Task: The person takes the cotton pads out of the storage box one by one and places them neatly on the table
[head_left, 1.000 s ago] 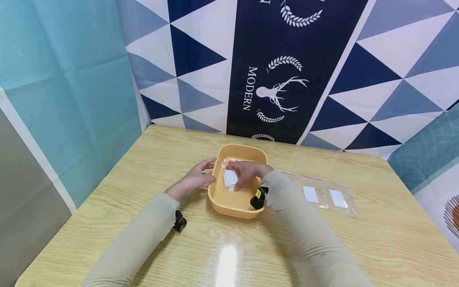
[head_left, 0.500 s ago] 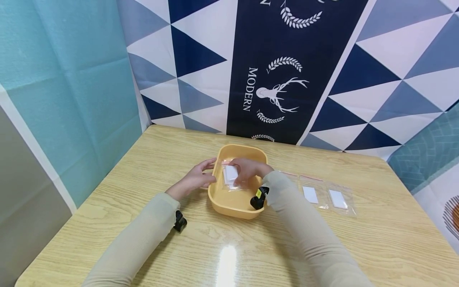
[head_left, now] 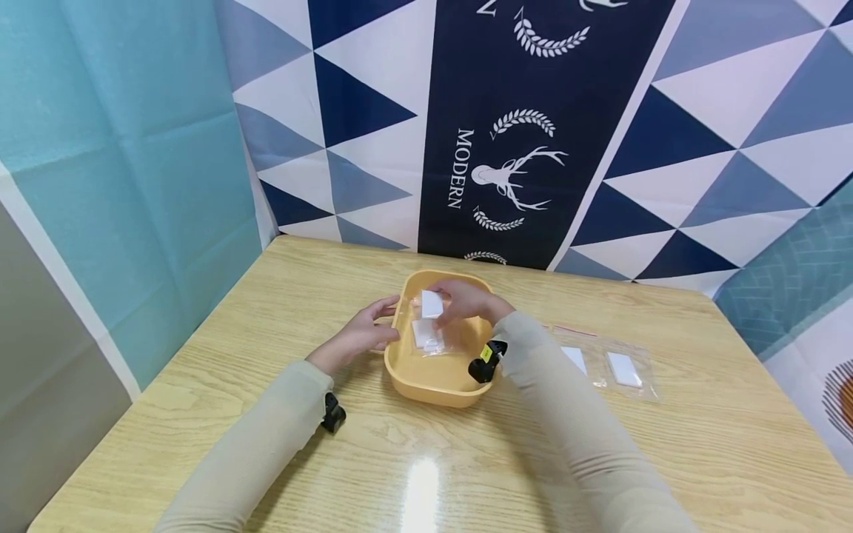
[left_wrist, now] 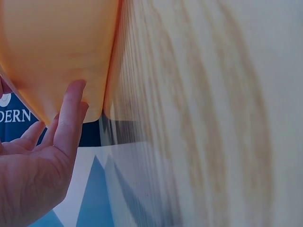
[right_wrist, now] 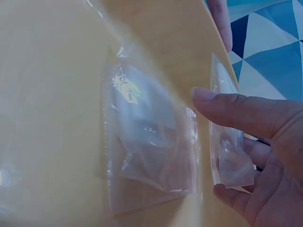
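Note:
Inside the yellow plastic basin (head_left: pixel 436 385), my right hand (head_left: pixel 466 300) pinches a clear zip-lock bag (head_left: pixel 432 303) with a white flat piece in it. The right wrist view shows this bag (right_wrist: pixel 227 161) standing on edge between thumb and fingers. Beneath it, on the basin floor, lie more zip-lock bags (head_left: pixel 425 337) with white pieces, partly overlapping. My left hand (head_left: pixel 360 333) is at the basin's left side. Its fingers (left_wrist: pixel 68 118) extend along the outer wall in the left wrist view, and its thumb is near the rim.
Right of the basin, more zip-lock bags (head_left: pixel 624 369) with white pieces lie on the wooden table (head_left: pixel 320 474), one partly behind my right forearm. A patterned cloth (head_left: pixel 373 111) hangs behind the table, and a teal curtain (head_left: pixel 153 170) on the left.
My right hand has lifted one bag off the others in the basin, raising its white piece and uncovering the bags below. The left hand has stayed at the basin's side.

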### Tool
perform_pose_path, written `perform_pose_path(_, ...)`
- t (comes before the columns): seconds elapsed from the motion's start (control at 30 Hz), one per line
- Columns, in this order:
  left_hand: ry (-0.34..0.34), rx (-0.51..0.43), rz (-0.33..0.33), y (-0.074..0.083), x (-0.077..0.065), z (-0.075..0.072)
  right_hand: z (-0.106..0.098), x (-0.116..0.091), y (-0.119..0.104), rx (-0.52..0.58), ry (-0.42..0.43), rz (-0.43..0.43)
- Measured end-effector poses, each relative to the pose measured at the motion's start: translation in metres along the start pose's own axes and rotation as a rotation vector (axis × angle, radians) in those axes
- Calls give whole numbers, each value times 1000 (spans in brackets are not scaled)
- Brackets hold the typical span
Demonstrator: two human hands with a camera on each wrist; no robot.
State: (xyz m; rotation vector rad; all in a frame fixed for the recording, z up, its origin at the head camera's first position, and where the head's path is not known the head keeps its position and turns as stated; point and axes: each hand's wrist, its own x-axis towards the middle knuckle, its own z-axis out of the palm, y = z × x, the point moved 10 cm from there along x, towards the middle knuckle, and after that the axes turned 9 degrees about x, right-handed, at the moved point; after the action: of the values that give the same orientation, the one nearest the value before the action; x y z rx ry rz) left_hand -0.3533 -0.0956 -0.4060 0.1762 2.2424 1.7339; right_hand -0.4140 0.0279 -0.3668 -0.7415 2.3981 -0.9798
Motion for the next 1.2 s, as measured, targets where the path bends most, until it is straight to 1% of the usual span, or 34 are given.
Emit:
perform_pose_path(0.17, -10, 3, -7, -1, -1, 1, -6, -4, -2, -16, 35, -3)
perform_pose_path(0.23, -23, -3, -6, 5, -6, 2, -10, -7, -4, -21, 61, -4)
perform_pose_path(0.4, -18, -14, 6, 4, -7, 2, -20, -15, -9, 38, 117, -8)
perform_pose_path(0.47, -6, -12, 12, -1, -3, 1, -22, -19, -10, 61, 137, -11)
perform_pose_path(0.73, -17, -3, 32, 0, -3, 0, -27, -32, -18, 122, 212, -44)
perform_pose_path(0.83, -23, -3, 35, 2, -3, 1, -29, -38, -22, 126, 236, -67)
perform_pose_path(1.07, -48, -12, 24, 3, -3, 4, -29, -56, -26, 125, 256, -108)
perform_pose_path(1.2, -69, -18, 16, 10, -8, 5, -27, -67, -25, 145, 260, -128)
